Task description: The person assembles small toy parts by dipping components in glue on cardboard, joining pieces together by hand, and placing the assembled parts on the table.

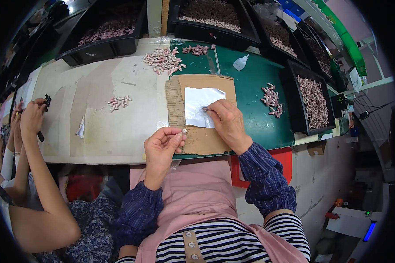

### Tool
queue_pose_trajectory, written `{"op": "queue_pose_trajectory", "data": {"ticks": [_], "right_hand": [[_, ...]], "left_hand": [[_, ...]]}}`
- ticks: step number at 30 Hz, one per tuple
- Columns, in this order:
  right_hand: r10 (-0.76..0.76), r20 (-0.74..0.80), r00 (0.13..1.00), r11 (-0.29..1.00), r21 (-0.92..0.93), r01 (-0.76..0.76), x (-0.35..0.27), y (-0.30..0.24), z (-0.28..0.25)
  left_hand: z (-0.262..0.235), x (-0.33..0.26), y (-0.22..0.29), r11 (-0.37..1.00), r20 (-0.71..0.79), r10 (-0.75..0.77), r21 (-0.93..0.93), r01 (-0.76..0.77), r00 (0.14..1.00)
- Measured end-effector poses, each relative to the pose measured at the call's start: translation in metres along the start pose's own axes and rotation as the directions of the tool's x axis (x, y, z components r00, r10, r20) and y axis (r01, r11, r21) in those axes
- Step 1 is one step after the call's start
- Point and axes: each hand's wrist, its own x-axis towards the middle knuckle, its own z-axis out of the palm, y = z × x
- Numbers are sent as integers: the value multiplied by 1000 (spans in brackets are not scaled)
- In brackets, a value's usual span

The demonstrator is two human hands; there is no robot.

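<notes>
My left hand (161,150) is closed in a pinch round a small white-and-pink tubular piece (184,131), whose pale round end sticks up past the fingertips. It is over the near left edge of a brown cardboard sheet (206,142). On the cardboard lies a white paper sheet (196,98). The fingers of my right hand (229,125) pinch together at the paper's right half, by a small greyish spot (204,108); what they hold there is too small to make out.
Loose tubular pieces lie in piles: a large pale pile (163,60) at the back, a small pile (119,103) at left, another pile (272,100) at right. A white squeeze bottle (240,62) lies behind. Black bins (289,94) line the back and right. A co-worker's hand (32,116) is far left.
</notes>
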Motion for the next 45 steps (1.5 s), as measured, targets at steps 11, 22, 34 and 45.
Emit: {"op": "queue_pose_trajectory", "data": {"ticks": [11, 22, 34, 45], "right_hand": [[247, -3, 969, 872, 437, -221, -14, -53, -19], [133, -43, 990, 911, 400, -105, -28, -62, -17], [315, 8, 949, 732, 635, -248, -43, -72, 5], [482, 103, 870, 533, 753, -384, -33, -26, -12]], "left_hand": [[13, -1, -8, 986, -13, 124, 113, -122, 992], [21, -7, -6, 911, 20, 258, 328, -250, 966], [29, -5, -1, 405, 244, 687, 653, -640, 684], [-18, 98, 52, 438, 107, 540, 812, -387, 835]]}}
